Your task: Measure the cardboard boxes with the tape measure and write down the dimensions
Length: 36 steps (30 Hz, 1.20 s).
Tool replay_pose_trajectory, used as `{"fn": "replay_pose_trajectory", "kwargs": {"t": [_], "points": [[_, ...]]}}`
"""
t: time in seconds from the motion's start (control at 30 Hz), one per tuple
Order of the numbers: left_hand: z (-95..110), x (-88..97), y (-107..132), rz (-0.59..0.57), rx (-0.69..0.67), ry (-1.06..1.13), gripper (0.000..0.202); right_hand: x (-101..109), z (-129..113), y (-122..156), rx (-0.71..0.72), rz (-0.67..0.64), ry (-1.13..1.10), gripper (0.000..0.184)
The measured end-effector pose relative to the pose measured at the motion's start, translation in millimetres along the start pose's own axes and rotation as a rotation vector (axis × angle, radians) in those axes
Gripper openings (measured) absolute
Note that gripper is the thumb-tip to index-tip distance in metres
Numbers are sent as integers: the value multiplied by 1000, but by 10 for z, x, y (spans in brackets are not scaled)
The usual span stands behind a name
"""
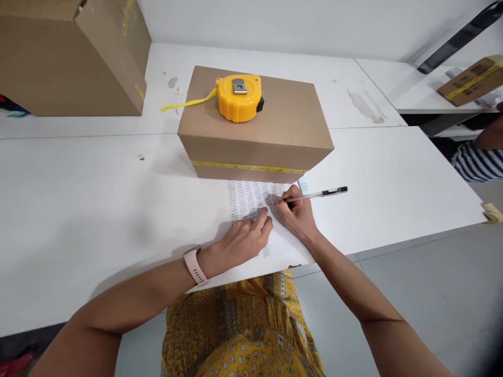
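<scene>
On the table (78,209), the right hand (299,215) clamped a pen (314,195) over a partly filled sheet (283,247) that the open left hand (243,242) pressed flat.

Sheet (247,201) print too small to read; far edge hidden by box (291,120); large carton (70,52) cut off top-left.

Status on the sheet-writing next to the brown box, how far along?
Done: small written rows cover the upper left of the white paper sheet; the yellow tape measure rests on the brown cardboard box. In hand: right hand holds a clear ballpoint pen, tip on the sheet; left hand presses it flat. Left: the sheet's near right part is bare.
</scene>
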<state>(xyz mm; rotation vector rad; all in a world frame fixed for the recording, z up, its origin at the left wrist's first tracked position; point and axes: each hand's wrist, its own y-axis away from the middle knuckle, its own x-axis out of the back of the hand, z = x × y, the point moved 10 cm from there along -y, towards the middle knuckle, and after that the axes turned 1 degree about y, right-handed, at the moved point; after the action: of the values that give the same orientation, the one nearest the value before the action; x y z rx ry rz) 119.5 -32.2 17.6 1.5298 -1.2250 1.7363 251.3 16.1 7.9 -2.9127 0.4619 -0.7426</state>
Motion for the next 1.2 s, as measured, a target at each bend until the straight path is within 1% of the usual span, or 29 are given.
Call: {"fn": "replay_pose_trajectory", "kwargs": {"t": [0.2, 0.33, 0.43, 0.97, 1.13, 1.2], "points": [[-4, -34, 4, -44, 6, 13, 28, -2, 8, -4, -3, -3, -17, 22], [-7, -47, 10, -44, 11, 49, 28, 14, 35, -2, -9, 12, -8, 22], [-4, -46, 7, -38, 6, 27, 28, 10, 36, -1, -9, 2, -2, 22], [-4, -44, 9, -41, 4, 41, 27, 30, -17, -7, -10, 8, 4, 21], [-15, -64, 7, -53, 14, 79, 28, 28, 17, 0, -7, 17, -6, 21], [-22, -75, 6, -59, 20, 96, 28, 62, 50, -6, -9, 48, -1, 21]]}}
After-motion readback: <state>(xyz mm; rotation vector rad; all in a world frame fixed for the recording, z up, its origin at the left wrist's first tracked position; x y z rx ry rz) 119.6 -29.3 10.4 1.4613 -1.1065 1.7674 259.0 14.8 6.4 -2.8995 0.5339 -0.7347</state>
